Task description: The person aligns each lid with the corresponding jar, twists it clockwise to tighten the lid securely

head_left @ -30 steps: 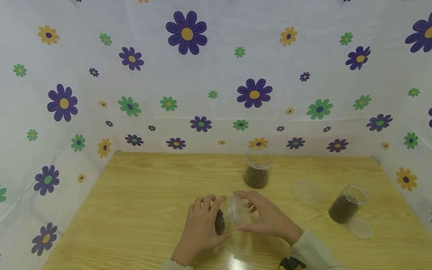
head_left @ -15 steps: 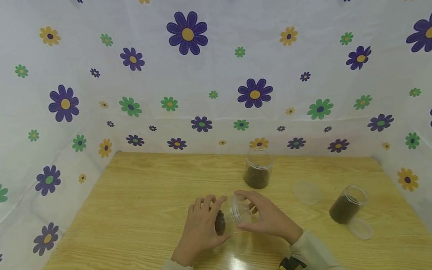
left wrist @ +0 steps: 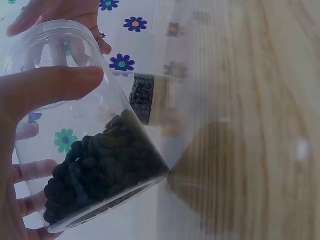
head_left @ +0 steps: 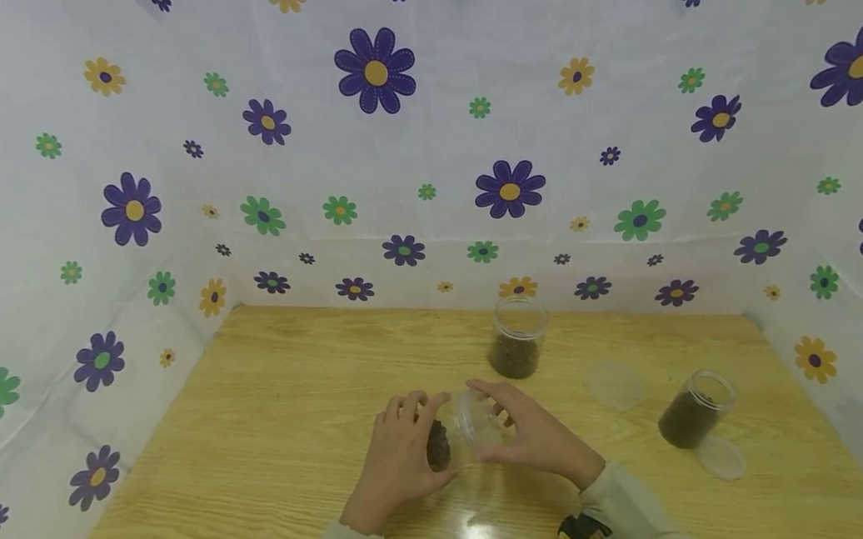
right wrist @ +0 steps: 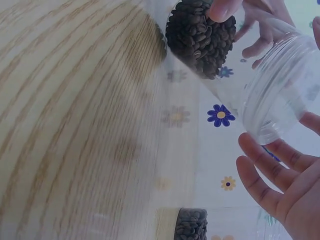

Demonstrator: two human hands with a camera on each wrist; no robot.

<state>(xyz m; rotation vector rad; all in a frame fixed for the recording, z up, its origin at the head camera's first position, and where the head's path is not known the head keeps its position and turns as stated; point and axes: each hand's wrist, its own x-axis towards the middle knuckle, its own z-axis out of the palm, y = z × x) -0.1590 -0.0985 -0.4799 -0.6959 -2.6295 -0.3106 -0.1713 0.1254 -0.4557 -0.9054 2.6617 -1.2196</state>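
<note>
L hand [head_left: 403,459]: curled round jar [left wrist: 85,125], thumb one side, fingers opp.
R hand [head_left: 537,437]: thumb + fingers pinching its mouth end; lid or bare rim, can't tell.
Jar: betw. both hands, tilted, low over table [head_left: 296,379].
Grip: I'd brace w/ L, let R do any turning, mouth above base so nothing spills.
Wrist cams: give me beans [right wrist: 197,42] slumped at base; head cam mostly loses them behind L.
Head cam: only it shows discs [head_left: 720,458] near back jar [head_left: 516,351] + side jar [head_left: 686,419].
</note>
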